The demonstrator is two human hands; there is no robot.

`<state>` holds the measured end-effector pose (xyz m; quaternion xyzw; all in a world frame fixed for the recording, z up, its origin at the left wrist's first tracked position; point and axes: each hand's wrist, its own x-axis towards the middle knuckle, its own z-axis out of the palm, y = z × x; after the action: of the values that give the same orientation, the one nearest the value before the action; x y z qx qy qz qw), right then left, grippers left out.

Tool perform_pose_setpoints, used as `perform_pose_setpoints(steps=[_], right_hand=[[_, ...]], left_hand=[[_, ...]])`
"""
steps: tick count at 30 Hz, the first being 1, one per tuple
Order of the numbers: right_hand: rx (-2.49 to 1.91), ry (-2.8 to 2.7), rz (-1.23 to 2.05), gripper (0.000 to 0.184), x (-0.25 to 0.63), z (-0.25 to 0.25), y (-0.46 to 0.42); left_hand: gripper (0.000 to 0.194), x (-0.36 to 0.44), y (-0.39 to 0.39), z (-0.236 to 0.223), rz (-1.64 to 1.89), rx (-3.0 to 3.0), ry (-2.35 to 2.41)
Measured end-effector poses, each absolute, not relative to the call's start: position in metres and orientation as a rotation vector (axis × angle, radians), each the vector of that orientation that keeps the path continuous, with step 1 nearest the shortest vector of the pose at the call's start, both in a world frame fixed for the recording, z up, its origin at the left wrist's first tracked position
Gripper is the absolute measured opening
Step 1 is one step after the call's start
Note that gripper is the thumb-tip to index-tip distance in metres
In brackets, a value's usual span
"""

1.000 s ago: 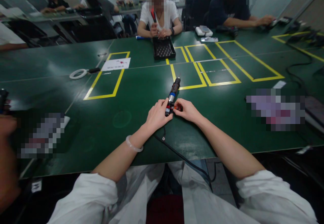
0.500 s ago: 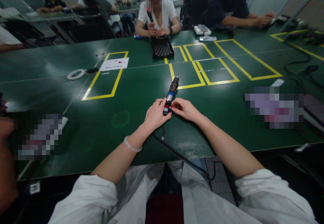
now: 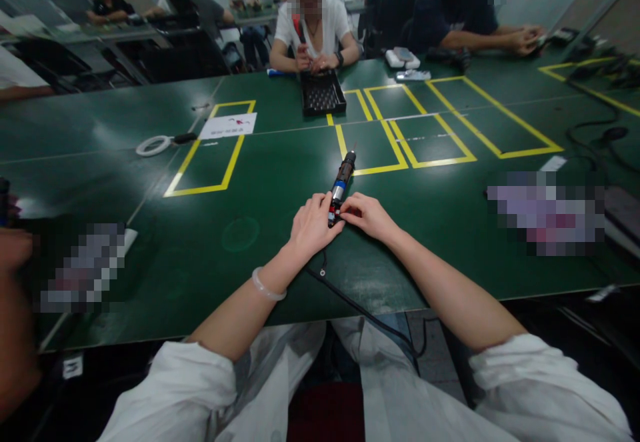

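An electric screwdriver [image 3: 343, 179] lies on the green table, its thin bit pointing away from me. Its casing looks open: a silver and blue body and small red parts show near its rear. My left hand [image 3: 313, 224] is closed around the rear end from the left. At the right side of that end, my right hand [image 3: 369, 215] has thumb and fingertips pinched together against the small red parts; what they grip is too small to make out. A black cable [image 3: 350, 301] with a ring terminal beside it runs from the rear toward my lap.
Yellow tape outlines [image 3: 407, 165] mark the table beyond my hands. A black tray [image 3: 323, 94] stands before a person opposite who holds a red-and-black tool. A white paper [image 3: 227, 126] and a coiled white cable [image 3: 153, 146] lie left. Blurred-out flat items flank me on both sides.
The fingers of my right hand have shifted slightly at the screwdriver's rear, and the orange-red bit seen beneath them is less visible. My left hand keeps its hold. The whole view has drifted slightly.
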<state>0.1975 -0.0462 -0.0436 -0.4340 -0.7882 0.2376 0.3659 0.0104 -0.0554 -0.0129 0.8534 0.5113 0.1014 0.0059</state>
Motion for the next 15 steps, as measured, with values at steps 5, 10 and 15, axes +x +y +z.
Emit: perform_pose_setpoints(steps=[5, 10, 15], right_hand=[[-1.089, -1.989, 0.648, 0.011, 0.1969, -0.0434, -0.0458], [-1.065, -1.935, 0.657, 0.016, 0.1954, -0.0438, -0.0450], [-1.105, -1.880, 0.695, 0.014, 0.1982, -0.0439, -0.0437]], left_hand=[[0.064, 0.0175, -0.0569, -0.0126, 0.311, 2.662, 1.679], [0.065, 0.0189, -0.0550, -0.0129, 0.300, 2.652, 1.700], [0.067, 0.0123, -0.0508, -0.0120, 0.272, 2.650, 1.686]])
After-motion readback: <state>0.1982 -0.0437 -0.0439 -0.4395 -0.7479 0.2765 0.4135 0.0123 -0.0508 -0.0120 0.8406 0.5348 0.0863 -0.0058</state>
